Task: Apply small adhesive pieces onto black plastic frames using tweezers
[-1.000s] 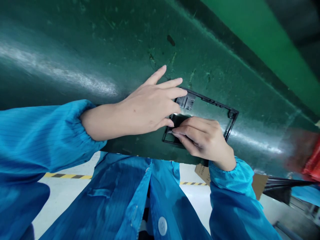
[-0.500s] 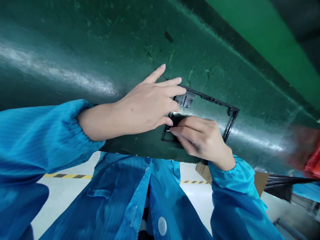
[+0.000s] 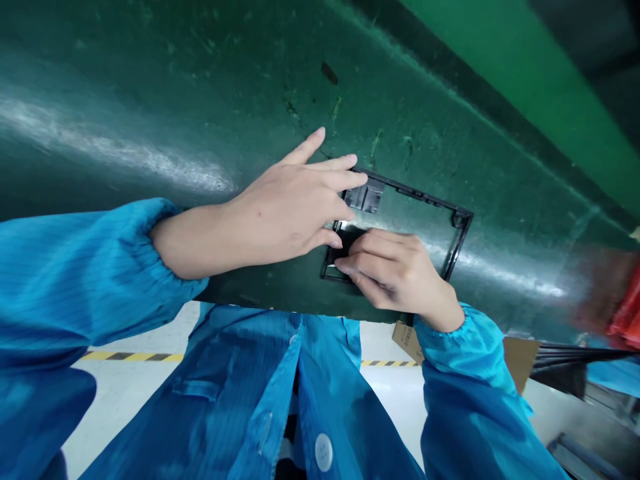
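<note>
The right hand [image 3: 393, 270] comes in from the person's right, low over the near side of a black frame [image 3: 425, 195], with its back up and its wrist bent so that the fingers point across the body to the left. Thumb and forefinger are drawn together in a pinch at the frame's near left corner; a thin bright sliver [image 3: 331, 265] shows just past the tips, but whether they grip it cannot be told. A dark patch under the knuckles is mostly covered.

The frame lies flat beneath this hand and ahead of it, its longer side seemingly running across the person, the right end slanting nearer. Both hands meet at its left end, the right reaching over its near part from the right, the left from outside it.

The left hand [image 3: 290, 210] is open, palm down, fingers spread and holding nothing visible. Its thumb is just beside the right fingertips, and its middle fingertip reaches the far left corner, next to a dark plate [image 3: 367, 195] inside the frame.

Beyond spreads the scuffed green worktop [image 3: 150, 80], bounded on its far side by a brighter green strip [image 3: 525, 73].
</note>
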Demonstrator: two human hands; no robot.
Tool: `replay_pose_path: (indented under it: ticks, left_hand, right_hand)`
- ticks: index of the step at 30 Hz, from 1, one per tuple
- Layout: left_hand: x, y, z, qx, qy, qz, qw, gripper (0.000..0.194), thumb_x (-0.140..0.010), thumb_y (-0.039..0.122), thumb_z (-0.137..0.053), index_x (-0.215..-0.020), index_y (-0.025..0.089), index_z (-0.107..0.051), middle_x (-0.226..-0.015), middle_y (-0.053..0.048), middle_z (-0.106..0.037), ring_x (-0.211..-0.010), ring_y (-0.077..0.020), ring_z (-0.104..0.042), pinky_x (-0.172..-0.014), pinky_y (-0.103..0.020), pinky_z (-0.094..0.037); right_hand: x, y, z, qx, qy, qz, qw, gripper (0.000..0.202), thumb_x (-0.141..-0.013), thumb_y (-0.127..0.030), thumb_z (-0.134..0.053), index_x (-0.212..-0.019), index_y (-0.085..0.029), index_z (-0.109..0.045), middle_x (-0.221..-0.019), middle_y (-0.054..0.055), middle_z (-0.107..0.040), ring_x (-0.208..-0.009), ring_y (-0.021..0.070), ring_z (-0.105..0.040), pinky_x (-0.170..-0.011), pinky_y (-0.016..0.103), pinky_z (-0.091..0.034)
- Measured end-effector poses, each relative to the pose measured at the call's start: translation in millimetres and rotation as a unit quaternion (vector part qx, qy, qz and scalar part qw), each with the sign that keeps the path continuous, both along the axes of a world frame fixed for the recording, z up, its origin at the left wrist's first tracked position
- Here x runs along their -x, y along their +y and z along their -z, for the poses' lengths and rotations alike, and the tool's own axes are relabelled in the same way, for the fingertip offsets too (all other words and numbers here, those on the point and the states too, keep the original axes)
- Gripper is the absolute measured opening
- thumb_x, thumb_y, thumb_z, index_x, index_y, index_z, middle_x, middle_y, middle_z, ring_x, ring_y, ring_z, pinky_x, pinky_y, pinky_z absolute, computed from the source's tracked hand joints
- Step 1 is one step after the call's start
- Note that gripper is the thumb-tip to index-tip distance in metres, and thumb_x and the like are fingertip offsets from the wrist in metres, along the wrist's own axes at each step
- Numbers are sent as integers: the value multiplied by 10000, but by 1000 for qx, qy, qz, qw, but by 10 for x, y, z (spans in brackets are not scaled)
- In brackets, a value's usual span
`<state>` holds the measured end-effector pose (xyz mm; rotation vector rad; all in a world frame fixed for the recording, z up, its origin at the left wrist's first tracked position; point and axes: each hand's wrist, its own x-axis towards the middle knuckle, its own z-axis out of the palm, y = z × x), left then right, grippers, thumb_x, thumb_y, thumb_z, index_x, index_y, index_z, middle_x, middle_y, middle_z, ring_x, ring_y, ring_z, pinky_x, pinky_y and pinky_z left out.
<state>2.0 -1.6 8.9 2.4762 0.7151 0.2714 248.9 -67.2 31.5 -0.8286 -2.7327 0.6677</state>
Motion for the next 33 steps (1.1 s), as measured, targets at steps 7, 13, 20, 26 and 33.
replay_pose_path:
  ticks: [7,13,20,26,33]
  left_hand:
    - [-5,-1,-70,6,4,1,1000,224,-1005,282,-684,-1174,184,-793,-1615,-136,-542,-1597,-394,-378,-1344,-720,-121]
    - [-4,3,-8,8,-9,-5,1000,207,-986,311,-671,-1142,242,-789,-1621,-49,-546,-1598,-382,-379,-1361,-698,-117]
    - [4,4,6,4,-8,-4,1000,225,-1003,334,-635,-1136,240,-790,-1631,-42,-535,-1593,-388,-385,-1365,-693,-116]
    - [-1,9,7,-11,-4,5,1000,276,-995,316,-675,-1210,177,-777,-1607,-115,-548,-1595,-391,-376,-1331,-727,-125]
    - [-15,9,-16,9,14,3,1000,299,-992,325,-649,-1229,186,-767,-1655,-87,-500,-1614,-380,-338,-1349,-692,-85]
  right_hand:
    - [-53,-13,-22,39,44,11,998,123,-1004,-181,-609,-1091,-188,-697,-966,59,-713,-873,177,-662,-753,314,-531]
    - [-36,-10,-70,90,74,-8,993,97,-1004,-185,-628,-1067,-177,-702,-937,53,-708,-863,171,-659,-743,310,-517]
    - [-37,-57,-133,125,92,-29,987,113,-1021,-190,-615,-1073,-176,-714,-936,47,-712,-840,154,-653,-715,297,-491]
    - [-60,-53,-54,-15,28,44,999,191,-945,-186,-733,-1134,-160,-736,-990,64,-719,-876,178,-668,-718,312,-515]
    - [-47,-31,2,-46,17,44,998,223,-933,-198,-752,-1151,-150,-737,-991,68,-720,-867,189,-669,-720,325,-540]
